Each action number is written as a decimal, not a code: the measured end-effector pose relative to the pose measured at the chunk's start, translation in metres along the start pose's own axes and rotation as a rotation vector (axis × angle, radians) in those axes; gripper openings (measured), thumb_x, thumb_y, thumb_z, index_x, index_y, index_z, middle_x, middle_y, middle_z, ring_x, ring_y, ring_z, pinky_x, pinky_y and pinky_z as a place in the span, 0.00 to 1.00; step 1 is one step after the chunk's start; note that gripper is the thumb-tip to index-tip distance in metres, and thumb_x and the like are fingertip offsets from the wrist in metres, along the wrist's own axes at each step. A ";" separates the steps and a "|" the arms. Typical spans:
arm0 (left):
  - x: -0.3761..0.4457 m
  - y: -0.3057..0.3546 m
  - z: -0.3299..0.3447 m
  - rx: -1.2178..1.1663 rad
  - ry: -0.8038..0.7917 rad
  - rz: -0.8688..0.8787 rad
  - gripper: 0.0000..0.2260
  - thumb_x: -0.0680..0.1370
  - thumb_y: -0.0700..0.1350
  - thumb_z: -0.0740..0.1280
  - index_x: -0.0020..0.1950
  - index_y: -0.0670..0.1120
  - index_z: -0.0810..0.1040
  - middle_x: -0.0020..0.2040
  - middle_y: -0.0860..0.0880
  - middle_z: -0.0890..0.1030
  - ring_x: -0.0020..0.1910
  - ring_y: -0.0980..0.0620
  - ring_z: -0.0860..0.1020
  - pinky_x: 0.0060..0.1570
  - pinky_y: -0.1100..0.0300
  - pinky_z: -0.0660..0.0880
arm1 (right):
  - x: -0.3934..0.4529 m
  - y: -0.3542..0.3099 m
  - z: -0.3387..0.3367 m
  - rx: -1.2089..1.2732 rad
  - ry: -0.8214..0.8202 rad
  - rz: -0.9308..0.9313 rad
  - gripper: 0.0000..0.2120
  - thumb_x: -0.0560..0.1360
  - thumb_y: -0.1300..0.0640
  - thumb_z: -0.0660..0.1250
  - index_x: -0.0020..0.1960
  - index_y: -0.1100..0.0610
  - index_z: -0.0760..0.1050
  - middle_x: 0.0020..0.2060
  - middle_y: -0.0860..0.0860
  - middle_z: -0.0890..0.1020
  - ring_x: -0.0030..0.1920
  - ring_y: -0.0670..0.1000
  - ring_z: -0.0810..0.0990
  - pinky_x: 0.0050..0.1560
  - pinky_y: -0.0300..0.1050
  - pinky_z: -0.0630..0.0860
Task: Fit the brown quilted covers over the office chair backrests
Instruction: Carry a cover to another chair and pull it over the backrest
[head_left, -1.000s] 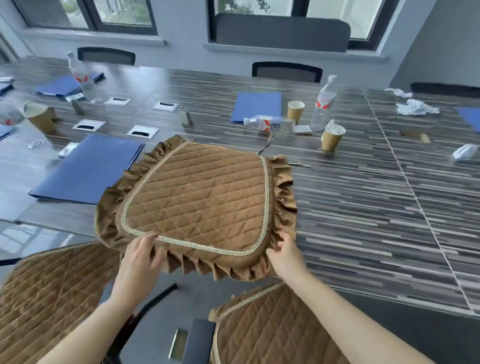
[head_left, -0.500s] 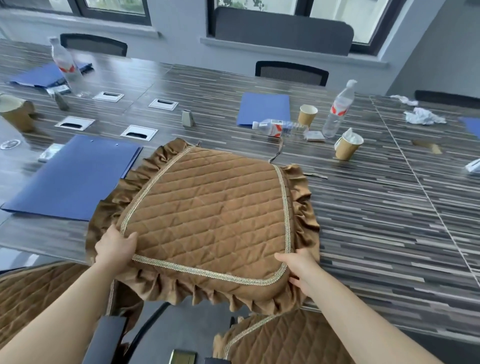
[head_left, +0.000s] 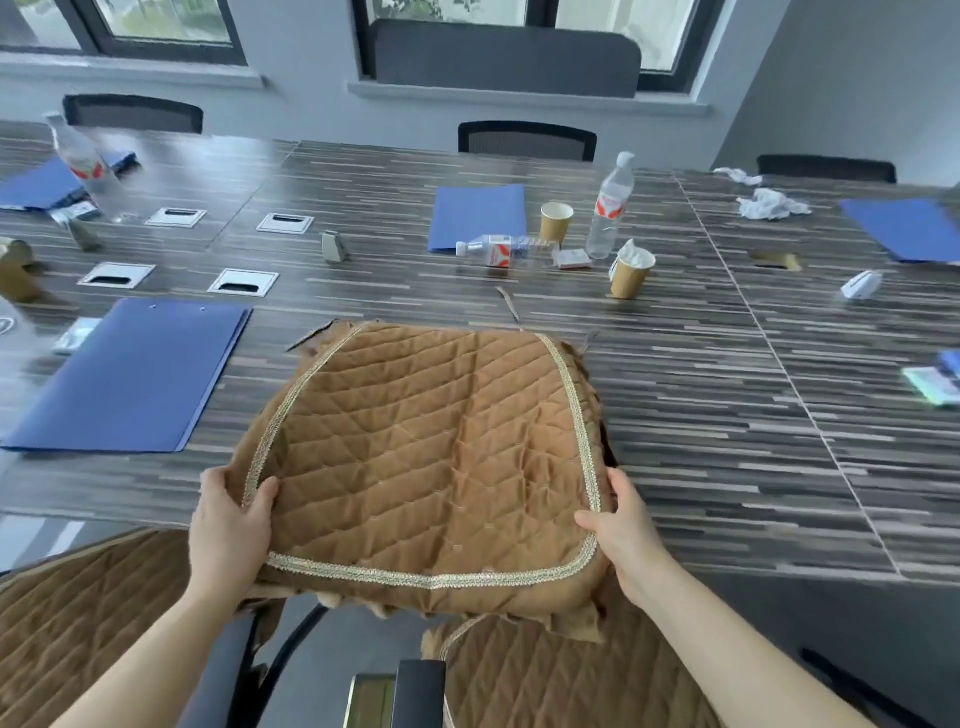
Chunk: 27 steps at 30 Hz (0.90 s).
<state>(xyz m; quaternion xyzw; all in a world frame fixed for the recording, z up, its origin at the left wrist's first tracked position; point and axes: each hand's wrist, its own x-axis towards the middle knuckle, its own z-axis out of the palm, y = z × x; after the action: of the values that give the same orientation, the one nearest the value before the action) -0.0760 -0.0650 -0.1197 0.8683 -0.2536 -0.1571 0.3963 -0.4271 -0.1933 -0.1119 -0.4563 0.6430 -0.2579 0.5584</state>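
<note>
Head view | left hand and right hand grip brown quilted cover | striped wood table, windows

place: office meeting room — long table | folders | mesh chairs

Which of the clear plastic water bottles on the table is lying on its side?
The clear plastic bottle with the red and white label beside the middle blue folder lies flat. The other two clear bottles stand upright.
</note>
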 end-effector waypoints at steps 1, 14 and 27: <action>-0.018 0.003 0.000 -0.017 0.006 0.004 0.16 0.79 0.49 0.66 0.61 0.42 0.68 0.53 0.43 0.76 0.54 0.39 0.75 0.50 0.47 0.69 | -0.012 0.004 -0.011 -0.001 0.015 -0.006 0.29 0.74 0.71 0.65 0.69 0.49 0.66 0.55 0.50 0.79 0.53 0.53 0.79 0.58 0.56 0.77; -0.333 0.059 0.008 -0.174 -0.076 0.078 0.09 0.80 0.47 0.65 0.57 0.48 0.69 0.50 0.48 0.76 0.49 0.47 0.74 0.49 0.52 0.70 | -0.241 0.127 -0.261 -0.044 0.238 0.023 0.27 0.75 0.64 0.68 0.69 0.47 0.67 0.58 0.45 0.79 0.59 0.50 0.78 0.61 0.56 0.75; -0.622 0.092 0.078 -0.150 -0.389 0.228 0.14 0.79 0.49 0.66 0.59 0.43 0.70 0.53 0.44 0.77 0.53 0.41 0.76 0.54 0.47 0.71 | -0.467 0.294 -0.498 0.152 0.681 0.188 0.30 0.73 0.65 0.70 0.72 0.50 0.67 0.62 0.49 0.78 0.62 0.51 0.77 0.65 0.57 0.73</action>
<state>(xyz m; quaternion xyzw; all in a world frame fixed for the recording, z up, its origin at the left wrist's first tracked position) -0.6533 0.1873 -0.0537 0.7556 -0.4093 -0.2940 0.4184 -1.0088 0.2589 -0.0128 -0.2404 0.8103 -0.3899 0.3655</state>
